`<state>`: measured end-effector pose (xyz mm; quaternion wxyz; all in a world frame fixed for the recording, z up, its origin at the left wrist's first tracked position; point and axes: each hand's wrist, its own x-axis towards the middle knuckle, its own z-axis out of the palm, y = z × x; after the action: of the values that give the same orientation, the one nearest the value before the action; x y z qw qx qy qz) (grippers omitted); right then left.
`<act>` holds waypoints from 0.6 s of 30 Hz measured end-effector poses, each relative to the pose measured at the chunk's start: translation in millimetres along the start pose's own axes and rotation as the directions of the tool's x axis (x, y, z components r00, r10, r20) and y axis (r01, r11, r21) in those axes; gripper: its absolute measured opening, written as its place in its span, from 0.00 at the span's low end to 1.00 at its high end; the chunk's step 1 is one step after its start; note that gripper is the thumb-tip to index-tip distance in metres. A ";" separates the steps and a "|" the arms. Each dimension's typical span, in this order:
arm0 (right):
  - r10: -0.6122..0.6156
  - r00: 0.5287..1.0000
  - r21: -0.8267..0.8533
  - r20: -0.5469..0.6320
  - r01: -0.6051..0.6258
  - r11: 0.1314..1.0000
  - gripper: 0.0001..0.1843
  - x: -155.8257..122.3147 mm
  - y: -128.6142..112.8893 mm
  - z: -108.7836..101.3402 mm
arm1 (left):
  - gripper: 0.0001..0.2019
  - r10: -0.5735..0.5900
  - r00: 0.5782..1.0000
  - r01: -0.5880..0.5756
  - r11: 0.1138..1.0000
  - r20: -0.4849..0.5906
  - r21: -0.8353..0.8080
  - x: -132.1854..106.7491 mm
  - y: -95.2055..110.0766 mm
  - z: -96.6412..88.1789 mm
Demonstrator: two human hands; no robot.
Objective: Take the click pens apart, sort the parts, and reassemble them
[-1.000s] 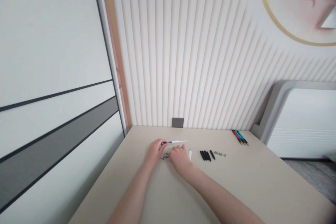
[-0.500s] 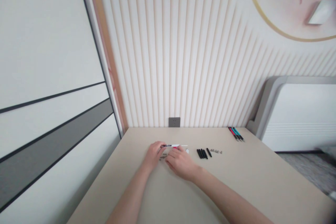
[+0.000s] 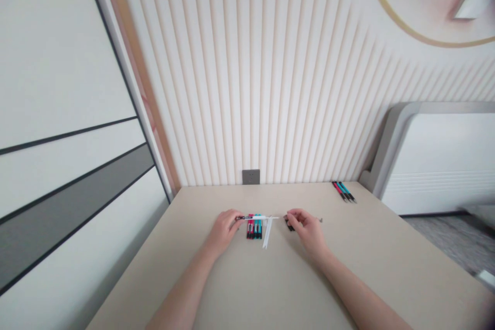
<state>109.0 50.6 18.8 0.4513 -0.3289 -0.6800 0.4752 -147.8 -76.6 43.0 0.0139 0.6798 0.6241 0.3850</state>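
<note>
A vertically slatted cream wall panel (image 3: 247, 72) fills the upper middle, with a grey wall socket (image 3: 251, 177) low on it, just above a beige table (image 3: 127, 283). A painted round wall motif (image 3: 433, 0) sits upper right, a grey-framed white headboard (image 3: 436, 160) right, grey flooring (image 3: 436, 232) lower right, and a striped wardrobe door (image 3: 65, 113) left.

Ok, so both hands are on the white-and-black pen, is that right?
No: only the left hand holds the white-and-black pen. The right hand is apart from it, at small black pieces, as the head view shows.
</note>
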 end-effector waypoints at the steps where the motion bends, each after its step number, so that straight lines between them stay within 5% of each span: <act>1: -0.001 1.000 -0.011 0.009 0.001 1.000 0.24 -0.6 -0.8 1.4 | 0.10 -0.001 1.000 0.001 1.000 0.002 -0.003 0.3 0.7 -0.2; 18: 0.016 1.000 0.023 0.015 -0.017 1.000 0.25 1.3 -0.9 4.5 | 0.10 -0.028 1.000 0.028 0.999 0.001 -0.029 1.5 3.5 -1.3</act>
<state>104.3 49.9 19.3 0.4459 -0.3256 -0.6751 0.4893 -145.7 -76.6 46.4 0.0295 0.6710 0.6277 0.3935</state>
